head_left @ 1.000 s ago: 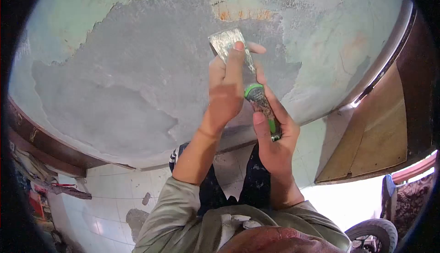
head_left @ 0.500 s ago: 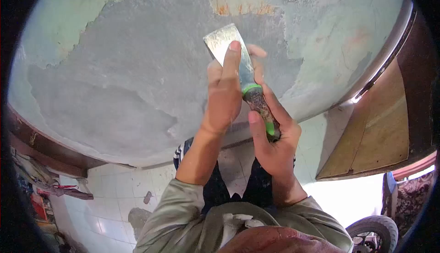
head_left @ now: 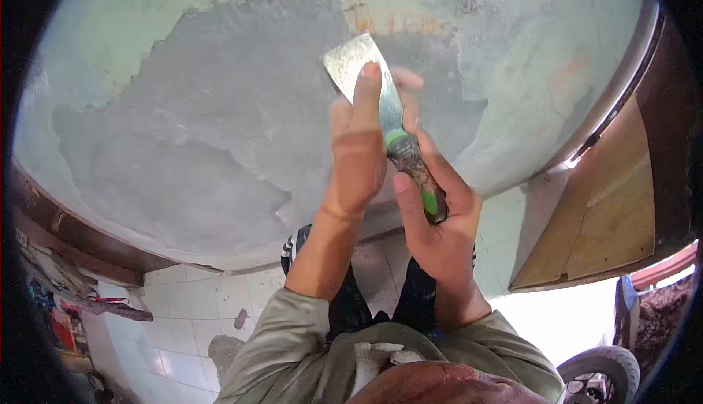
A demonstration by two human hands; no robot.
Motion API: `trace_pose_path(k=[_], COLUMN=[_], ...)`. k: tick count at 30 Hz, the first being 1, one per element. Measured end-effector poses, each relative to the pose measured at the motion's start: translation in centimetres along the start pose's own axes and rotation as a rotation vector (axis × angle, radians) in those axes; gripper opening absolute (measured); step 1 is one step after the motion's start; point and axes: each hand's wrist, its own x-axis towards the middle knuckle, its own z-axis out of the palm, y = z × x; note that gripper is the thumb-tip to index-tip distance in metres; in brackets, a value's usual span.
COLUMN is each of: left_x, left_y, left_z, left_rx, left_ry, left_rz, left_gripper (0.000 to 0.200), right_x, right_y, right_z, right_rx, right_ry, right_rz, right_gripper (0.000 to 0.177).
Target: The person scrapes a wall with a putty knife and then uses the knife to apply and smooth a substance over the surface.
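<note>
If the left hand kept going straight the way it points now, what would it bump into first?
Probably the grey bare patch of the wall. The left hand points up toward it, thumb on the putty knife's blade, though the gap to the wall is hard to judge here.

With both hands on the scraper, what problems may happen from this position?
First, the left hand has its thumb on the flat of the blade, not far from the front edge; a slip might cut it. Second, the right hand holds a stained handle, so the scraper could twist if that surface is slick. Third, paint with ragged borders on the wall might flake if knocked.
</note>
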Motion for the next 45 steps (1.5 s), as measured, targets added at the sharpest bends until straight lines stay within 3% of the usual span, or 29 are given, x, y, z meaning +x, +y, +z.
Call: trace_pose_path(k=[2,14,15,17,18,20,22,25,27,32,34,36,38,42,45], left_x=[0.1,-1.1,-0.4,0.9,1.0,0.0,-0.6,0.1,-0.4,0.4,0.5,0.2,1.2,0.4,1.5], left_y=[-0.2,0.4,-0.1,1.0,1.5,1.8,0.8,1.6,1.5,0.8,0.7,1.3,1.9,1.4,2.2], left_z=[-0.5,-0.4,-0.6,-0.1,0.2,0.2,-0.5,-0.3,-0.4,-0.7,-0.7,-0.3,-0.2,-0.2,-0.1], left_rx=[-0.004,-0.076,0.0,-0.009,-0.015,-0.061,-0.072,-0.105,-0.158,-0.126,-0.199,-0.139,-0.123,-0.144,-0.162], left_ry=[0.003,0.015,-0.006,0.02,0.039,0.023,0.04,0.064,0.028,0.128,0.074,0.1,0.114,0.081,0.049], left_rz=[-0.044,-0.152,-0.013,-0.011,-0.001,-0.039,-0.104,-0.1,-0.15,-0.16,-0.152,-0.159,-0.143,-0.128,-0.09], left_gripper=[0.054,0.047,0.047,0.047,0.047,0.045,0.043,0.039,0.037,0.037,0.037,0.037,0.036,0.033,0.031], right_x=[0.0,-0.7,-0.2,0.7,0.3,0.0,-0.2,0.0,-0.1,-0.1,0.1,0.1,1.3,0.3,1.8], right_y=[0.7,0.5,0.4,-0.3,-0.7,-1.2,0.0,0.2,-0.1,0.5,0.4,0.4,0.0,-1.5,-1.0], right_z=[0.2,-0.3,0.1,0.8,0.5,0.0,0.5,0.7,0.4,1.0,1.2,0.8,1.0,0.2,0.8], right_rx=[0.046,0.044,0.046,-0.063,-0.067,0.086,0.162,-0.047,0.083,-0.005,0.069,0.115,-0.027,0.14,0.041], right_ry=[-0.057,-0.089,-0.088,-0.081,-0.084,-0.113,-0.116,-0.118,-0.116,-0.124,-0.056,-0.082,-0.141,-0.152,-0.148], right_rz=[0.104,0.076,0.072,0.314,0.328,0.091,0.075,0.109,0.015,0.12,-0.026,0.019,0.095,0.218,0.118], right_gripper=[0.047,0.049,0.049,0.049,0.049,0.049,0.05,0.053,0.053,0.049,0.049,0.048,0.055,0.055,0.056])
